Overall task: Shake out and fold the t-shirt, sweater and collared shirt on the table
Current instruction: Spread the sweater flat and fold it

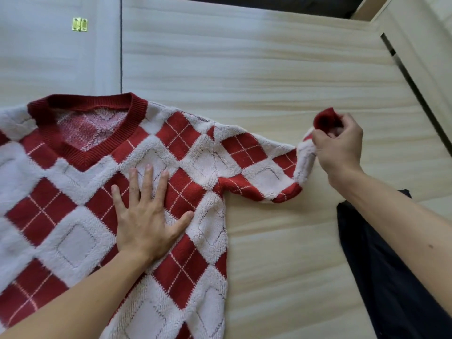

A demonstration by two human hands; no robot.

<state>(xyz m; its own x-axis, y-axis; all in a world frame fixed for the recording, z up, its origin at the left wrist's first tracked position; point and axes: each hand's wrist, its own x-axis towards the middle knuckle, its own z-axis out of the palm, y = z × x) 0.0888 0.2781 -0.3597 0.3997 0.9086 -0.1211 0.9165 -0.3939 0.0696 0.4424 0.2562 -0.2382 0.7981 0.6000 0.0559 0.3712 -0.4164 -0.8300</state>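
Bright, even light; wide-angle edge distortion

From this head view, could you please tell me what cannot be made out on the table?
Argyle sweater: other sleeve and hem cut off by head view's left and bottom edges.
Dark garment: type unclear; right forearm covers part, bottom edge cuts it.
Red cuff: partly hidden inside right hand.

Sweater (200,152): red-and-white argyle knit with fuzzy white diamonds, spread front-up on the table (269,69); its left part runs out of view.
Neck (84,160): dark red ribbed V, toward the far edge.
Sleeve (256,155): stretched out to the right, bunched at its end.
Cuff (324,118): red rib, pinched in the right hand (340,145); the left hand (146,216) lies flat on the chest.
Dark garment (381,277): navy or black, at the near right (which shirt, cannot tell), apart from the sweater.
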